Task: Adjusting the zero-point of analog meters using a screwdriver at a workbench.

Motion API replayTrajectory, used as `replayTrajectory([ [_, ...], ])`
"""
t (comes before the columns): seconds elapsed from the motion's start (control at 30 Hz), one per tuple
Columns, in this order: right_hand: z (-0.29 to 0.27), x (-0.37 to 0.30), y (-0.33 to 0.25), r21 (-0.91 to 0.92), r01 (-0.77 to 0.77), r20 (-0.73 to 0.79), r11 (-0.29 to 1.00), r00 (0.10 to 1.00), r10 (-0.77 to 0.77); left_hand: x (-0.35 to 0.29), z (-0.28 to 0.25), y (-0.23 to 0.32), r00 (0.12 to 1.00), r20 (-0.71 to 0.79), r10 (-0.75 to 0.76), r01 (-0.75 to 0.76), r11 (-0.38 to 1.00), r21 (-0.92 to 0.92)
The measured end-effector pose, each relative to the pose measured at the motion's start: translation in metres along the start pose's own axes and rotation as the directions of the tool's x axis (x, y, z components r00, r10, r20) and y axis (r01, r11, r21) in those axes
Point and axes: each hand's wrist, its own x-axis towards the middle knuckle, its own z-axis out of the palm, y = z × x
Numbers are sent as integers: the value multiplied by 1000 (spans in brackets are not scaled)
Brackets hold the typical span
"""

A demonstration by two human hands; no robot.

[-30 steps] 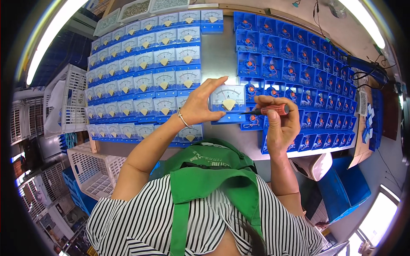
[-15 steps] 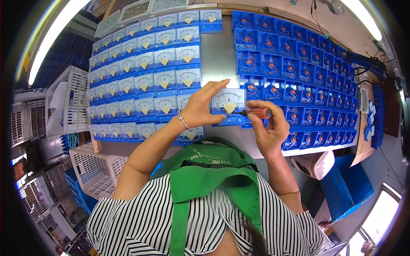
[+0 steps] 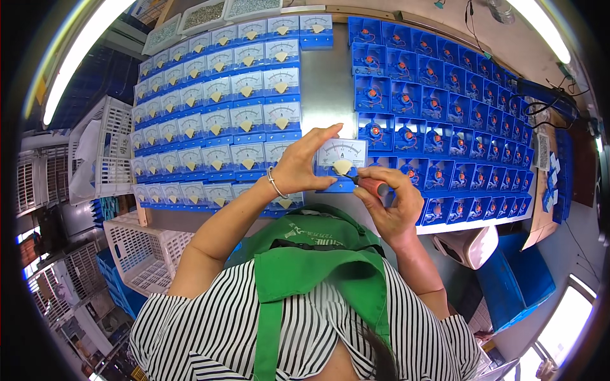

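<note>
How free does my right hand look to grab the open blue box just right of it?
Probably not free yet: your right hand is gripping the red-handled screwdriver, though nothing visible seems to block the way to that open blue box.

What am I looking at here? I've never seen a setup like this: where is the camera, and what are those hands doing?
There's no robot here, just a person using two bare hands. The view comes from a wide fisheye camera worn on the head, looking down, which is why straight edges look bent.

The left hand grips a blue-based meter with a white dial. The right hand holds a red-handled screwdriver toward its lower front; whether the tip touches is too small to tell.

On the table, rows of similar meters stand left, and open blue boxes with orange-red parts inside stand right.
</note>
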Motion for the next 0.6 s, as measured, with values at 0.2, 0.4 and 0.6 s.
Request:
replayTrajectory([
  [0.2, 13, 2, 19, -20, -19, -209, 1000, 978, 14, 1, 2, 2, 1000, -15, -5, 5, 1000, -7],
  [0.4, 12, -1, 17, 38, -29, -166, 999, 986, 35, 0, -1, -2, 999, -15, -28, 28, 999, -27],
  [0.6, -6, 3, 7, 225, -155, 72, 962, 987, 143, -3, 0, -6, 999, -12, -35, 35, 999, -15],
])
